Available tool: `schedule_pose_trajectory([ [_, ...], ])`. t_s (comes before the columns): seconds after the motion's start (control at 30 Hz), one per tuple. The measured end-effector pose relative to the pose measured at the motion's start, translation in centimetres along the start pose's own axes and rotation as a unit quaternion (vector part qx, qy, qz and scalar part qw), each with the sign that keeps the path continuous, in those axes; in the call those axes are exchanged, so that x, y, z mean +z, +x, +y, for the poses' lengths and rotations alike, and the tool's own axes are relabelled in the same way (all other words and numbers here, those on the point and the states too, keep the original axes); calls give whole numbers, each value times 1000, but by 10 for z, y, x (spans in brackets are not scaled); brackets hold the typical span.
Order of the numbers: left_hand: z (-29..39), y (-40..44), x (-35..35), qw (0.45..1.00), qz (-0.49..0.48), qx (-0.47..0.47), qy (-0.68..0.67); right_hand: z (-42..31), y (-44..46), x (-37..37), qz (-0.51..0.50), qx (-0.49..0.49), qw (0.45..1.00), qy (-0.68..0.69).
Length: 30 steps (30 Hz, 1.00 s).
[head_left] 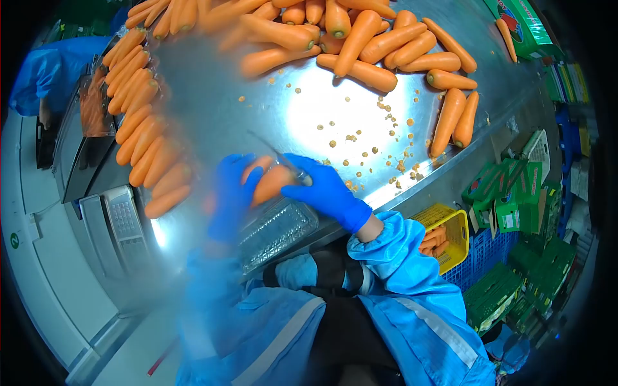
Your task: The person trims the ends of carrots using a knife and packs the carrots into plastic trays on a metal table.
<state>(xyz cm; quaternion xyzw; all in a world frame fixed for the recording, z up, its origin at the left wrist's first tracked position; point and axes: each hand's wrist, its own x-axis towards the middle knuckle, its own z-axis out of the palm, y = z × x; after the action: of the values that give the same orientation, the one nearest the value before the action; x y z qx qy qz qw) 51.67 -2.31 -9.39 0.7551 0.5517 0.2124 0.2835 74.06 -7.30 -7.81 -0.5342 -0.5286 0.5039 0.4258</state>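
Far left on the steel table [215,109], a row of carrots [145,149] lies side by side, and of my two hands the left is nearer to it. Here's that left hand [233,193], blurred, fingers curled around what look like two held carrots [273,183], right in front of me. The lower one slants up and rightward, thick end toward my right thumb. A clear tray [283,230] sits just below, by the table edge. Now my right hand [327,195], closed on a knife [283,154]; its blade points up and left, roughly crosswise to that carrot, though whether they touch I can't tell. Beyond, a heaped pile [370,48] of carrots, with trimmings [351,137] scattered this side of it; rightward, two loose carrots [449,121] near the edge, then a yellow crate [459,237] below, carrots inside.
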Motion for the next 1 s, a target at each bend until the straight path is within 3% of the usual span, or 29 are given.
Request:
schedule_pose_trajectory([
  [0.03,-5,-3,4,997,19,35,67,1,1,-3,-28,46,998,16],
  [0.1,-11,-8,4,999,-27,3,35,-1,5,-14,-82,137,986,46],
  [0.23,-12,-21,-4,997,-17,-36,-66,6,7,-15,-111,131,985,2],
  [0.3,-19,-26,-9,999,-37,-3,-33,-6,5,-15,-114,149,982,13],
  [0.4,-27,-27,-7,998,-47,17,-22,8,2,-7,-74,34,996,-47],
  [0.5,-27,-25,-5,999,-42,11,-23,11,5,-7,-90,55,987,-119],
  [0.73,-8,-25,-12,996,-42,43,58,22,11,8,-28,23,996,-83],
  [0.8,-16,-27,-5,999,-24,3,26,31,15,17,-11,7,998,-65],
  [0.93,-21,-25,-11,989,-43,11,139,34,0,7,21,52,996,-67],
  [1.0,-24,-27,-12,991,-41,5,131,38,-22,-3,44,63,995,-62],
])
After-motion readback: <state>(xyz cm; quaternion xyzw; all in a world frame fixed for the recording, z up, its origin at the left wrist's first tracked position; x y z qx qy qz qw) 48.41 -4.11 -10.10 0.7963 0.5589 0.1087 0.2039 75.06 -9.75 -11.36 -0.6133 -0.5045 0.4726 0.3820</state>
